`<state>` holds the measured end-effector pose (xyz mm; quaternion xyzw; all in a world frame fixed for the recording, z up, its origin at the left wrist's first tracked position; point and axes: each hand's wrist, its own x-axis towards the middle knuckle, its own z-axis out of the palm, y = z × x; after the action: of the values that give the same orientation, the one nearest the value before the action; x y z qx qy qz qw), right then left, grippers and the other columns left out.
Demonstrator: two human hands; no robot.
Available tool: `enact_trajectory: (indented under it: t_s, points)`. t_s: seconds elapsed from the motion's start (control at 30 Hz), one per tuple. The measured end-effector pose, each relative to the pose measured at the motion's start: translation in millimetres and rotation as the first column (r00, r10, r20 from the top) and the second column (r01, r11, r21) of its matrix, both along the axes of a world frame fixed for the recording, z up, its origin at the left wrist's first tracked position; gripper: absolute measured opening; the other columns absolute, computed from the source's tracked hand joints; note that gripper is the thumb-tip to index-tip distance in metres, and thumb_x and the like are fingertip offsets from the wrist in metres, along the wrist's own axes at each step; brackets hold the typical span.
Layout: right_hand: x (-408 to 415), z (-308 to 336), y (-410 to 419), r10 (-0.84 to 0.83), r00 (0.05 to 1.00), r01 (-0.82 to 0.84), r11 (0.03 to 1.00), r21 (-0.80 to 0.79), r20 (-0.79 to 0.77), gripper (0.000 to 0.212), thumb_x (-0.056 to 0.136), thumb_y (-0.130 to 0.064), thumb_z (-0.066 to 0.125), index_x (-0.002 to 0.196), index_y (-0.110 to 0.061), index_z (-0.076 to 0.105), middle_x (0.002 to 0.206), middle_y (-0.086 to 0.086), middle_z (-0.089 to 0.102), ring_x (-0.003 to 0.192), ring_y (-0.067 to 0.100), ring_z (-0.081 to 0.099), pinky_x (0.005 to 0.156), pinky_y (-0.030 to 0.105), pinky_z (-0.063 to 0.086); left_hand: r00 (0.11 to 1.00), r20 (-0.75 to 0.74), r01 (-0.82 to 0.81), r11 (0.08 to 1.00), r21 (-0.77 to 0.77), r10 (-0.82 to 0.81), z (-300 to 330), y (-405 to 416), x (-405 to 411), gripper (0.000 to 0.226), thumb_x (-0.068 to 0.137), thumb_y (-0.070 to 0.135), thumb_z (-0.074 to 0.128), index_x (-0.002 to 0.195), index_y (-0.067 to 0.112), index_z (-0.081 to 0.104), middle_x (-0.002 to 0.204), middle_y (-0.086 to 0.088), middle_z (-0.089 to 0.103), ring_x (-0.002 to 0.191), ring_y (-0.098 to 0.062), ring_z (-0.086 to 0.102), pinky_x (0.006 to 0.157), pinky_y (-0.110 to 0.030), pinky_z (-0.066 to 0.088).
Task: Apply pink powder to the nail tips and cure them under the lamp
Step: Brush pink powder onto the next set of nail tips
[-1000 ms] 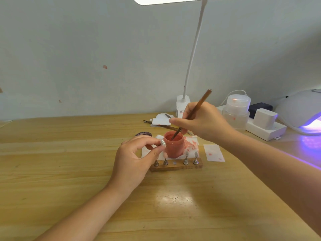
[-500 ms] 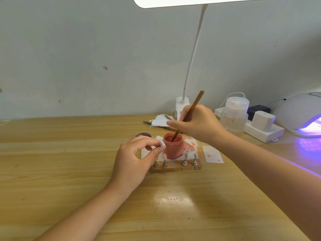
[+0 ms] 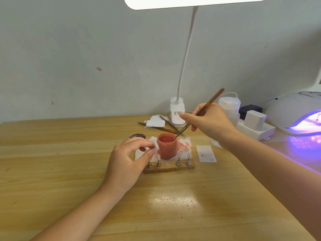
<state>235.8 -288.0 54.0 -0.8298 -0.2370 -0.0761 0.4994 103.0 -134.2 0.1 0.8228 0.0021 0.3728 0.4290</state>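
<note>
My left hand [image 3: 128, 159] pinches 1 clear nail tip [image 3: 156, 145] just beside the open jar [image 3: 167, 147] of pink powder. My right hand [image 3: 211, 122] grips a brush [image 3: 199, 113], bristles dipped inside. Bare table [image 3: 69, 171] spreads leftward; the glowing curing lamp [image 3: 295, 112] sits far right.

White clip desk lamp [image 3: 177, 114], power strip [image 3: 257, 130] with adapter [image 3: 254, 119], wooden table [image 3: 69, 171], grey wall [image 3: 86, 49]

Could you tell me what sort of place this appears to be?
Probably a home nail-art desk: a lit curing lamp, an open jar of pink powder and a wooden stand of nail tips sit on the table.
</note>
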Motion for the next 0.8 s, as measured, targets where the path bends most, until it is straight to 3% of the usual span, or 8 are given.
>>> enact_trajectory:
  t_s: [0.1, 0.17, 0.27, 0.4, 0.5, 0.63, 0.8]
  points:
    - [1.9, 1.7, -3.7, -0.025, 0.999, 0.025, 1.000, 0.007, 0.035, 0.033, 0.081, -0.034, 0.068, 0.056, -0.018, 0.054, 0.038, -0.010, 0.055, 0.044, -0.005, 0.051, 0.050, 0.018, 0.038, 1.000, 0.006, 0.012, 1.000, 0.022, -0.012, -1.6, 1.6, 1.2, 0.029, 0.073, 0.007, 0.072, 0.071, 0.034, 0.065, 0.089, 0.018, 0.065, 0.082, 0.003, 0.058, 0.083, -0.014, 0.041]
    - [0.5, 2.2, -6.6, -0.033, 0.998, 0.030, 0.999, 0.039, 0.062, 0.031, 0.081, -0.033, 0.067, 0.058, -0.018, 0.054, 0.038, -0.012, 0.055, 0.044, -0.008, 0.051, 0.047, 0.013, 0.038, 1.000, 0.009, 0.015, 1.000, 0.021, -0.015, -2.0, 2.1, 1.7, 0.028, 0.072, 0.005, 0.072, 0.071, 0.033, 0.065, 0.088, 0.018, 0.065, 0.082, 0.003, 0.058, 0.078, -0.007, 0.039]
    - [-9.0, -0.2, -9.8, -0.028, 0.992, 0.010, 0.991, 0.136, 0.126, 0.029, 0.083, -0.033, 0.067, 0.062, -0.017, 0.054, 0.042, -0.009, 0.058, 0.047, -0.005, 0.054, 0.049, 0.006, 0.039, 1.000, 0.017, 0.020, 1.000, 0.020, -0.020, -3.2, 2.7, 2.5, 0.029, 0.072, 0.004, 0.072, 0.071, 0.032, 0.066, 0.083, 0.021, 0.066, 0.081, 0.002, 0.059, 0.077, -0.006, 0.038]
    - [-33.4, -10.5, -9.0, 0.074, 0.980, -0.123, 0.956, 0.267, 0.185, 0.025, 0.087, -0.030, 0.060, 0.070, -0.013, 0.053, 0.053, 0.000, 0.064, 0.041, -0.001, 0.053, 0.048, 0.016, 0.042, 0.999, 0.025, 0.024, 0.999, 0.023, -0.025, -3.3, 2.8, 2.6, 0.029, 0.072, 0.003, 0.072, 0.071, 0.032, 0.066, 0.082, 0.022, 0.066, 0.077, 0.002, 0.058, 0.075, -0.005, 0.038]
    - [-51.0, -25.5, -8.6, 0.127, 0.947, -0.223, 0.921, 0.320, 0.296, 0.019, 0.087, -0.030, 0.057, 0.076, -0.015, 0.057, 0.058, -0.005, 0.064, 0.050, 0.001, 0.058, 0.050, 0.023, 0.047, 0.999, 0.029, 0.031, 0.999, 0.017, -0.031, -2.3, 1.8, 2.7, 0.022, 0.070, 0.013, 0.071, 0.072, 0.034, 0.066, 0.086, 0.020, 0.066, 0.076, 0.000, 0.058, 0.075, -0.008, 0.040]
    - [-60.9, -47.0, -11.4, 0.132, 0.868, -0.269, 0.935, 0.231, 0.479, 0.019, 0.089, -0.025, 0.058, 0.084, -0.009, 0.068, 0.074, -0.009, 0.066, 0.069, 0.001, 0.061, 0.060, 0.018, 0.048, 0.998, 0.031, 0.048, 0.999, 0.016, -0.048, -2.0, 1.8, 3.0, 0.012, 0.068, 0.024, 0.067, 0.074, 0.034, 0.067, 0.085, 0.024, 0.066, 0.076, 0.002, 0.058, 0.076, -0.011, 0.041]
    - [-66.5, -55.7, -8.4, 0.099, 0.854, -0.251, 0.938, 0.238, 0.511, 0.024, 0.087, -0.027, 0.052, 0.084, -0.010, 0.069, 0.081, -0.010, 0.066, 0.076, 0.003, 0.060, 0.068, 0.019, 0.047, 0.997, 0.042, 0.066, 0.997, 0.044, -0.068, -1.5, 1.7, 2.3, 0.010, 0.068, 0.027, 0.066, 0.074, 0.034, 0.067, 0.082, 0.025, 0.065, 0.074, 0.001, 0.057, 0.074, -0.007, 0.040]
